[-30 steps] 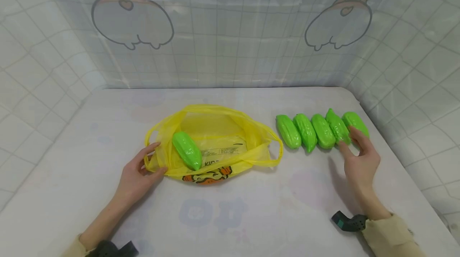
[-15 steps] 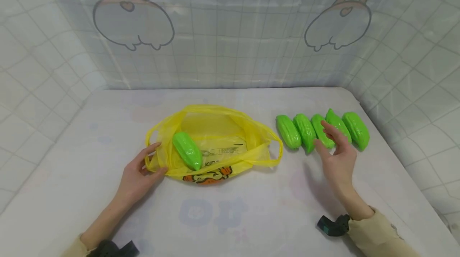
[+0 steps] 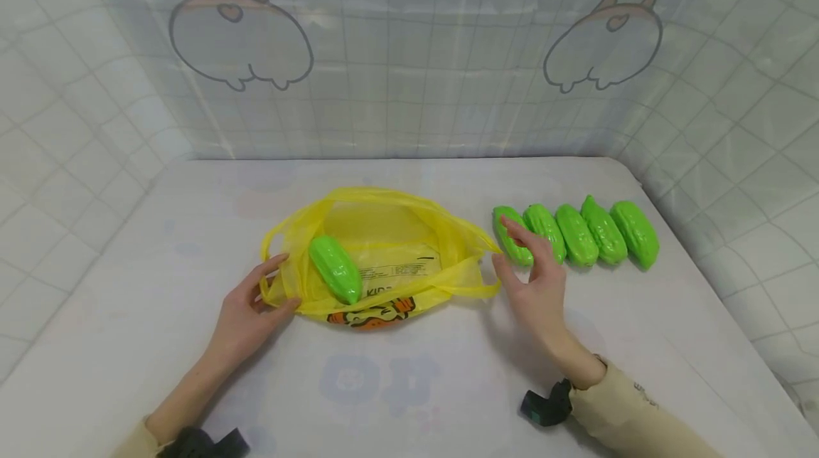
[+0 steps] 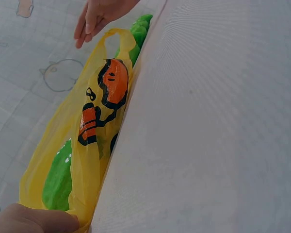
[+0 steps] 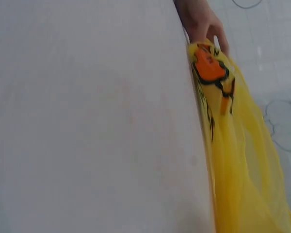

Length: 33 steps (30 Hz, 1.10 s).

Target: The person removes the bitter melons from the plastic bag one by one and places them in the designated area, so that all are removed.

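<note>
A yellow plastic bag with an orange and black cartoon print lies with its mouth spread wide. Inside it, toward the left, rests a glossy green bumpy vegetable, like a bitter melon. My left hand holds the bag's left edge, thumb at the front rim and fingers by the left handle. In the left wrist view, the thumb lies against the yellow plastic. My right hand holds nothing; it hovers by the bag's right handle, fingers spread, partly covering the leftmost vegetable of a row.
Several more green vegetables lie side by side in that row, right of the bag. White table stretches in front. Tile-patterned sheets enclose the back and sides. Each wrist wears a black camera.
My right hand has moved left along the row, from the rightmost vegetables to beside the bag's right handle. The rightmost vegetable is uncovered now. My left hand stays at the bag.
</note>
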{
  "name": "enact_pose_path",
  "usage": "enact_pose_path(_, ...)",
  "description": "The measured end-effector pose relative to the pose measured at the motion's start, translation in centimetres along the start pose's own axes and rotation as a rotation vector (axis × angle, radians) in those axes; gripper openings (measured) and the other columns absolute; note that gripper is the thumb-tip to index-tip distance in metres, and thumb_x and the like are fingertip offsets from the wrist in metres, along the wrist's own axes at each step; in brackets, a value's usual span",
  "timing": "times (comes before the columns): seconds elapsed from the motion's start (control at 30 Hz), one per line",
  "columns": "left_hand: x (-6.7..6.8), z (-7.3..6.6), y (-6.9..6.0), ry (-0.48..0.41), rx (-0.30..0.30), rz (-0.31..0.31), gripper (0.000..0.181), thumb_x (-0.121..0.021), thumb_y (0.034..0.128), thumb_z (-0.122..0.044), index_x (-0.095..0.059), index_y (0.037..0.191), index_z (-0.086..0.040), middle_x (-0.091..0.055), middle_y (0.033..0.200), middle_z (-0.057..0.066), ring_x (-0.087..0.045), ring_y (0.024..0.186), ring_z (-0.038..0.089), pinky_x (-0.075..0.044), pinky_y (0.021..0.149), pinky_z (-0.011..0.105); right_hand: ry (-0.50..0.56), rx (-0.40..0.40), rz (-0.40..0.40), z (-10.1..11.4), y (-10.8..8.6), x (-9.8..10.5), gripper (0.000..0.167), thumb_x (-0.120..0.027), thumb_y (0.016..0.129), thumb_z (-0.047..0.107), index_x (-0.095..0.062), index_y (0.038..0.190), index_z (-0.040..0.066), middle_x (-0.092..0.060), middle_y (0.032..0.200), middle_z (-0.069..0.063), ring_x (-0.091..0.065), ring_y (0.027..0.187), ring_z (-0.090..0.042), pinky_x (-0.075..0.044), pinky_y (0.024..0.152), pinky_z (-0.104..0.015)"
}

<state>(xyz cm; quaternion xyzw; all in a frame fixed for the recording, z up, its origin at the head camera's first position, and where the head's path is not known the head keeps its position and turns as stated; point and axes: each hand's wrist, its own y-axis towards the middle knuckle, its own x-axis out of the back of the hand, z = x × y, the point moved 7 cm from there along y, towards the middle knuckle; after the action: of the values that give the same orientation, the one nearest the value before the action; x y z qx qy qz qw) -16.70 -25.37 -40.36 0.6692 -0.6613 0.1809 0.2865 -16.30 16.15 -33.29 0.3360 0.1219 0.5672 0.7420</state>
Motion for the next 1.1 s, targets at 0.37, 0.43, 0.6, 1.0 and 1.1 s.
enact_pose_path(0.37,-0.1,0.3,0.0,0.017,0.001,-0.004,0.070,-0.077,0.0885,-0.019,-0.044,0.150,-0.023,-0.044,0.153,0.015,-0.051,0.126,0.033,-0.040,0.082,0.003,-0.003,-0.063,0.156,1.0,-1.2,-4.9,0.053,-0.075,0.083,-0.001,-0.064,0.134,0.012,-0.066,0.120,-0.013,-0.054,0.108,-0.032,-0.042,0.093,-0.030)
enact_pose_path(0.43,-0.1,0.4,0.1,0.015,-0.001,-0.005,0.070,-0.077,0.0885,-0.019,-0.044,0.150,-0.023,-0.044,0.153,0.015,-0.050,0.127,0.034,-0.039,0.082,0.002,-0.009,-0.072,0.184,1.2,-1.4,-5.8,0.053,-0.076,0.084,0.002,-0.063,0.134,0.014,-0.066,0.120,-0.011,-0.055,0.109,-0.036,-0.044,0.093,-0.038)
enact_pose_path(0.6,-0.2,0.4,0.1,0.007,-0.002,0.003,0.070,-0.076,0.0887,-0.019,-0.044,0.151,-0.023,-0.043,0.154,0.016,-0.050,0.129,0.036,-0.038,0.083,0.001,-0.016,-0.094,0.246,1.6,-1.9,-7.9,0.054,-0.077,0.085,0.009,-0.062,0.136,0.017,-0.065,0.124,-0.002,-0.056,0.113,-0.036,-0.043,0.096,-0.055)
enact_pose_path(1.0,-0.4,0.9,0.1,0.014,0.011,-0.003,0.070,-0.077,0.0884,-0.021,-0.044,0.150,-0.025,-0.043,0.154,0.015,-0.049,0.130,0.037,-0.036,0.083,0.001,0.009,-0.152,0.354,1.8,-2.7,-11.6,0.052,-0.075,0.088,0.017,-0.060,0.138,0.021,-0.063,0.132,-0.001,-0.056,0.119,-0.023,-0.046,0.102,-0.052)
enact_pose_path(1.1,-0.4,0.9,0.1,0.013,0.014,-0.004,0.070,-0.077,0.0883,-0.021,-0.044,0.150,-0.025,-0.043,0.154,0.015,-0.049,0.130,0.038,-0.037,0.083,0.000,0.021,-0.126,0.371,2.1,-3.0,-12.4,0.052,-0.075,0.088,0.015,-0.060,0.138,0.017,-0.063,0.132,-0.004,-0.056,0.119,-0.025,-0.048,0.100,-0.051)
